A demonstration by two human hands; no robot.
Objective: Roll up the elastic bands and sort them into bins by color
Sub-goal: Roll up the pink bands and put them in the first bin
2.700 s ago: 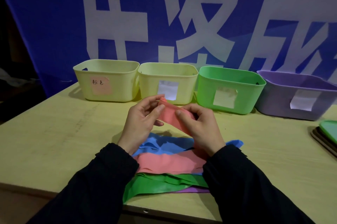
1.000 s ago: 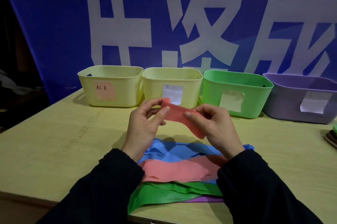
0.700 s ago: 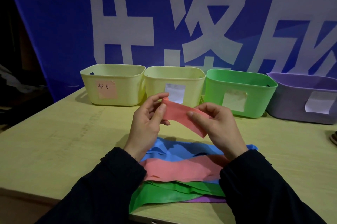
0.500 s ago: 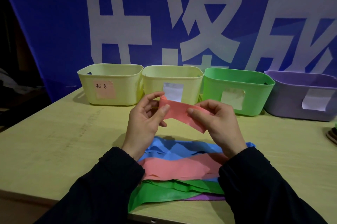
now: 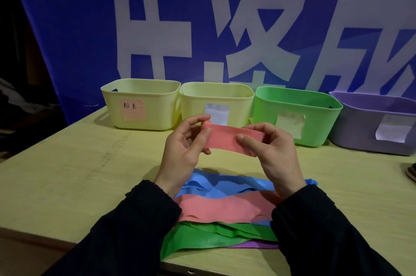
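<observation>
Both hands hold a pink elastic band up above the table. My left hand pinches its small rolled end between thumb and fingers. My right hand pinches the flat strip a little further along, and the band's tail runs down onto the pile. Under my wrists lie a blue band, a green band and a purple band. At the back stand a yellow bin with a pink label, a second yellow bin, a green bin and a purple bin.
The bins stand in a row on a wooden table, in front of a blue banner with white characters. A dark object shows at the right edge. The table's front edge runs just below the band pile.
The pink band between my hands has levelled out from a slant to nearly horizontal. My right hand has risen a little. The rolled end stays between my left fingers.
</observation>
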